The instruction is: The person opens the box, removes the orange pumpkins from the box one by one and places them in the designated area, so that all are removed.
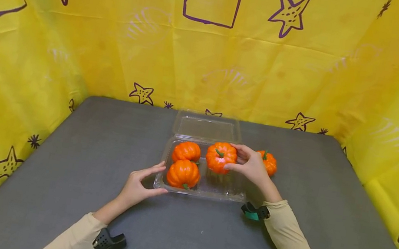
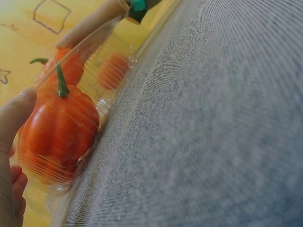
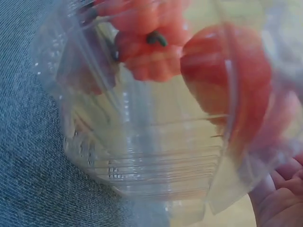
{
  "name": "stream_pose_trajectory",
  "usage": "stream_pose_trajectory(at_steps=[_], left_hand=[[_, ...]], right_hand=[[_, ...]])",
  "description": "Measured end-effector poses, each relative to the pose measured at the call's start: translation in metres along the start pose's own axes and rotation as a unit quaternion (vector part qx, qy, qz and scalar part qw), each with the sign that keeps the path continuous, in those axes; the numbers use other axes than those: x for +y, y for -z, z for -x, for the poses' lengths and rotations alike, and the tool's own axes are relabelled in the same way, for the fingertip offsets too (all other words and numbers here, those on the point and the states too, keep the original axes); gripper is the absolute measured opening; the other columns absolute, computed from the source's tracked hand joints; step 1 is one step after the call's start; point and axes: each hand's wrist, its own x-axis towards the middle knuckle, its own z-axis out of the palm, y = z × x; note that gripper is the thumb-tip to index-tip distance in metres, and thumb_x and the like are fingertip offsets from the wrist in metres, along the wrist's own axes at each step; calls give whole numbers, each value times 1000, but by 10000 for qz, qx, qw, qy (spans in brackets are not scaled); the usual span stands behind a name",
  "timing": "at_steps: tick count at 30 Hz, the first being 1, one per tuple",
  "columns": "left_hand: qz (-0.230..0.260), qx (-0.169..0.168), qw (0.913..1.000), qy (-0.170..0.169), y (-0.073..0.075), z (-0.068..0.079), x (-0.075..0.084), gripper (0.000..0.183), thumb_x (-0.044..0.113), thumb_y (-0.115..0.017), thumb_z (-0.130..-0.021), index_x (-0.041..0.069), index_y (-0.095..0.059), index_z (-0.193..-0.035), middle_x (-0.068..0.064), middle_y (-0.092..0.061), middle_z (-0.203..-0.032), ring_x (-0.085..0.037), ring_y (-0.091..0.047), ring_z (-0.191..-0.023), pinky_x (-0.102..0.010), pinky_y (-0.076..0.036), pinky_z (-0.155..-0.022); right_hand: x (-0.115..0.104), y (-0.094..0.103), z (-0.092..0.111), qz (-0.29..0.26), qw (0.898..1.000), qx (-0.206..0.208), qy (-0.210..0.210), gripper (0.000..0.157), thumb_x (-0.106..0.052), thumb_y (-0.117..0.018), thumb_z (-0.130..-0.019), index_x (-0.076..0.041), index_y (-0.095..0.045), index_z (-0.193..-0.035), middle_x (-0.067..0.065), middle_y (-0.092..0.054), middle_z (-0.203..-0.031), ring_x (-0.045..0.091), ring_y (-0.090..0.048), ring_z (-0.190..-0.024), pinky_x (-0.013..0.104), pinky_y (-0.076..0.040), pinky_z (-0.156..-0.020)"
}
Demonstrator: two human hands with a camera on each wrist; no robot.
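Observation:
A clear plastic clamshell container [image 1: 221, 196] lies on the table, its lid [image 1: 207, 128] folded back at the far side. Two small orange pumpkins, one farther back [image 1: 186, 151] and one nearer [image 1: 183, 174], sit in its left half. My left hand [image 1: 137, 185] holds the container's near left corner, thumb at the front rim and fingers along the left side. My right hand [image 1: 251, 168] grips another pumpkin [image 1: 219, 157] between thumb and fingers, over the right half. In the right wrist view that pumpkin [image 3: 227, 71] shows through the clear plastic wall.
A further pumpkin [image 1: 269, 164] rests on the grey table [image 1: 110, 136] right of the container, partly behind my right hand. Yellow cloth [image 1: 208, 73] with purple stars hangs behind the table and along both sides.

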Motion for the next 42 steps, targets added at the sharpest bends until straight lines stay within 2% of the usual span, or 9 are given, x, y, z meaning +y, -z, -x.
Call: stream_pose_trajectory(at_steps=[6, 12, 18, 22, 27, 31, 35, 39, 42], left_hand=[[-54, 13, 9999, -132, 1, 0, -1, 57, -7, -82, -50, -14, -59, -102, -30, -55, -108, -39, -54, -99, -23, -37, -91], [-25, -11, 10000, -82, 1, 1, 1, 56, -7, -82, -52, -14, -59, -102, -30, -55, -109, -41, -53, -100, -25, -37, -92], [0, -1, 9999, -107, 1, 2, 1, 56, -8, -82, -51, -15, -59, -101, -31, -54, -108, -42, -53, -99, -25, -37, -92], [18, 43, 10000, -87, 2, 2, 1, 56, -9, -82, -51, -15, -58, -101, -30, -55, -108, -41, -53, -99, -26, -37, -92], [-31, 23, 10000, -15, 3, 2, 2, 55, -8, -82, -52, -15, -58, -102, -29, -55, -109, -41, -53, -100, -26, -37, -92], [-55, 21, 10000, -44, 3, 3, 2, 55, -8, -82, -52, -15, -59, -101, -29, -55, -108, -41, -53, -99, -26, -37, -92], [-44, 42, 9999, -87, 3, 2, 2, 56, -9, -82, -51, -15, -59, -101, -30, -55, -108, -41, -54, -99, -25, -37, -92], [-41, 14, 10000, -78, 3, 1, 2, 55, -8, -82, -52, -14, -59, -102, -30, -55, -108, -40, -54, -99, -24, -37, -92], [-12, -20, 10000, -45, 2, 1, 2, 55, -7, -82, -53, -15, -59, -102, -30, -55, -108, -40, -54, -100, -24, -37, -92]], right_hand=[[-7, 4, 5, -20, 9998, 135, -125, 58, -6, -75, -71, 8, -50, -121, 25, -53, -115, 33, -54, -103, 30, -46, -80], [-12, 9, 12, -321, 9995, 63, -25, 64, -10, -71, -76, 6, -41, -130, 24, -44, -128, 31, -49, -110, 27, -44, -83], [-13, 15, 17, -624, 9963, 444, 382, 64, -2, -72, -72, 8, -43, -127, 23, -45, -127, 17, -52, -107, 26, -44, -83], [-14, 22, 21, -518, 9943, 736, 564, 60, 1, -75, -68, 9, -50, -122, 21, -53, -120, 13, -57, -100, 27, -46, -79], [-13, 35, 28, -252, 9924, 1113, 455, 55, 5, -75, -67, 11, -53, -116, 8, -60, -110, 7, -59, -93, 23, -47, -75], [-13, 48, 32, -104, 9924, 1184, 332, 50, 7, -73, -68, 12, -52, -114, 1, -60, -110, 5, -58, -93, 20, -47, -76], [-16, 61, 36, -54, 9932, 1148, 202, 48, 4, -73, -70, 9, -53, -113, 6, -56, -119, 6, -58, -95, 20, -45, -78], [-16, 74, 42, 135, 9910, 1330, 44, 45, -2, -74, -72, 3, -56, -112, 5, -58, -116, 5, -58, -94, 19, -46, -76], [-2, 86, 49, 154, 9897, 1426, 9, 45, -6, -74, -72, 0, -57, -113, 6, -60, -113, 7, -59, -93, 19, -47, -74]])
